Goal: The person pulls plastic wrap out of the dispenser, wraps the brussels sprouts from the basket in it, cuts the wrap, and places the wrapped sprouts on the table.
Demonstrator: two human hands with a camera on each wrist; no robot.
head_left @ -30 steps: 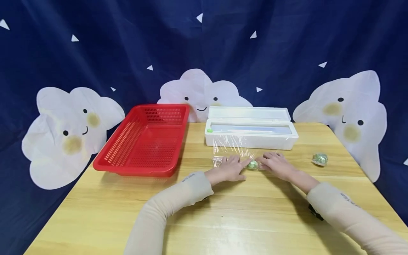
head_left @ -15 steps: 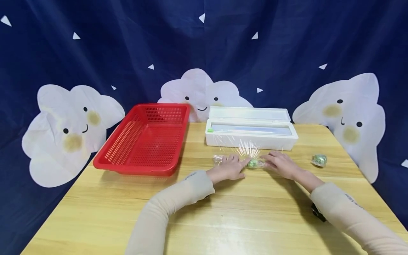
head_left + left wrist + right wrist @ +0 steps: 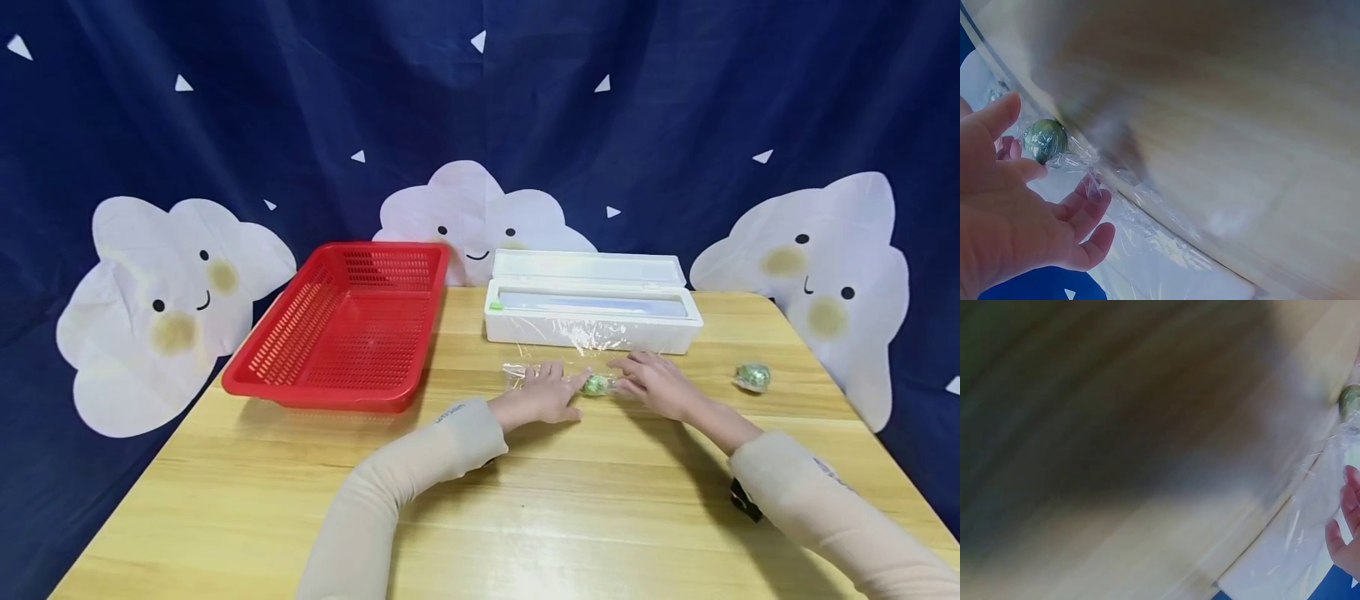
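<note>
A small round green ball (image 3: 595,385) lies on the table between my two hands, under clear cling film (image 3: 516,373). My left hand (image 3: 546,393) rests on the film on the ball's left side, its index finger reaching to the ball. In the left wrist view the ball (image 3: 1045,140) looks shiny with creased film around it, and the fingers of the left hand (image 3: 1029,219) are loosely bent. On the other side, my right hand (image 3: 657,387) touches the film, fingers relaxed. The right wrist view catches only part of the right hand (image 3: 1349,519).
Behind the hands stands a white cling film box (image 3: 592,333) with its lid raised; film stretches from it to the ball. A red basket (image 3: 318,398) sits at left. Another green ball (image 3: 752,377), film-wrapped, lies at right. A dark blue curtain (image 3: 645,125) hangs behind the table.
The film between box and ball has shifted, and its left part is gathered into a narrower strip. My right hand has moved slightly right; the left hand has barely moved.
</note>
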